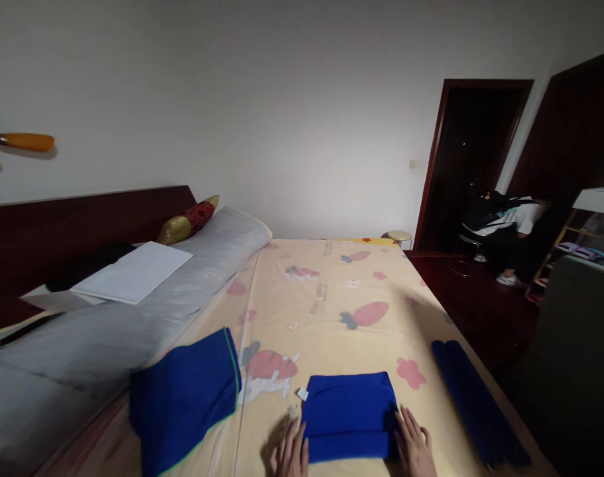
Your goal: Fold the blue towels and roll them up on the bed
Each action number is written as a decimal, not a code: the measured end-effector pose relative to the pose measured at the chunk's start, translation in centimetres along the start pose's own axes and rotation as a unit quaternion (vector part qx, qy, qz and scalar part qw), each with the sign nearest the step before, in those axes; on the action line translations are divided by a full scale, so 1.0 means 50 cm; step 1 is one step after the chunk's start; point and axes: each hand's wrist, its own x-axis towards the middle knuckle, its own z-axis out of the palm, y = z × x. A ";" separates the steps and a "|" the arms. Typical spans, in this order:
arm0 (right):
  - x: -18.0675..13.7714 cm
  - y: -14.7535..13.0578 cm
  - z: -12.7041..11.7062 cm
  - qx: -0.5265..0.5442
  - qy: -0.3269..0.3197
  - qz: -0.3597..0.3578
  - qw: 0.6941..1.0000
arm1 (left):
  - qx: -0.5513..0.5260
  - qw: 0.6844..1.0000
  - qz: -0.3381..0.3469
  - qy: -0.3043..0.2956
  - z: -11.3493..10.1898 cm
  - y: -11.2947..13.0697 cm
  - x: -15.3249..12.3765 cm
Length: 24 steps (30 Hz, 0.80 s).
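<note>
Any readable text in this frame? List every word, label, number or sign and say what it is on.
Nothing can be read.
Bed sheet: small grey printed marks near the carrot pictures, too blurred to read.
Folded blue cloth between the left hand and right hand: a small white tag at its corner, too small to read.
White sheet on the grey bedding: no text visible.

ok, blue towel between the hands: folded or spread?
Folded. The blue towel lies as a compact rectangle on the bedsheet, a doubled edge along its near side, left hand and right hand flanking it.
</note>
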 end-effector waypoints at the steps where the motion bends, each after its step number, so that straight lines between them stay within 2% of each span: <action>1: -0.017 0.001 0.009 0.000 -0.001 -0.009 1.000 | -0.001 1.000 0.002 0.002 0.004 0.000 -0.019; 5: -0.072 -0.011 0.043 -0.003 -0.016 -0.029 0.999 | -0.023 0.998 0.047 -0.021 0.014 0.028 -0.067; 9: -0.082 -0.028 0.035 0.000 -0.051 -0.021 0.998 | -0.043 0.995 0.067 -0.061 0.008 0.052 -0.054; 12: -0.058 -0.050 -0.005 0.000 -0.059 -0.019 0.998 | -0.047 0.994 0.057 -0.080 -0.010 0.057 -0.019; 17: 0.013 -0.098 -0.075 -0.017 -0.053 -0.016 0.998 | -0.064 0.989 0.028 -0.129 -0.063 0.082 0.043; 21: 0.054 -0.097 -0.094 -0.020 -0.081 -0.020 0.996 | -0.047 0.984 -0.030 -0.172 -0.092 0.092 0.071; 24: 0.055 -0.089 -0.090 -0.024 -0.115 -0.020 0.993 | -0.035 0.980 -0.047 -0.193 -0.094 0.090 0.072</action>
